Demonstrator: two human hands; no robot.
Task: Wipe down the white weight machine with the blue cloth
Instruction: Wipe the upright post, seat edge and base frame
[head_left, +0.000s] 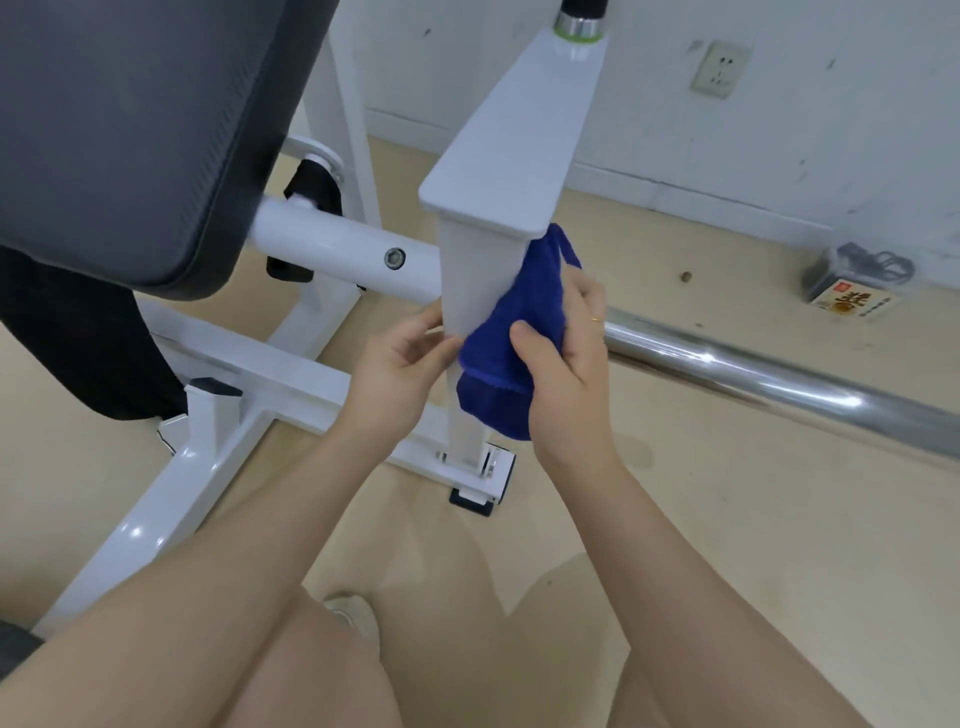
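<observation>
Honestly, mid-wipe on the big white painted steel weight machine (322, 249), working its upright square post (470, 291). Bunched deep-blue terry cloth (511, 332) pressed to the post's right face, just under the flat top plate (511, 156). Right hand (563, 364) wrapped round the cloth, thumb on top; left hand (400, 364) pinched the post's near edge, steadying. Probably needed a downward stroke next, toward the foot.

The steel-framed weight machine (488, 156) was glossy white, its padded cushion (130, 130) dark grey with a fine woven texture. The terry cloth (511, 332) was deep royal blue. A polished metal bar (779, 379) gleamed silver over the tan floor (727, 519).
</observation>
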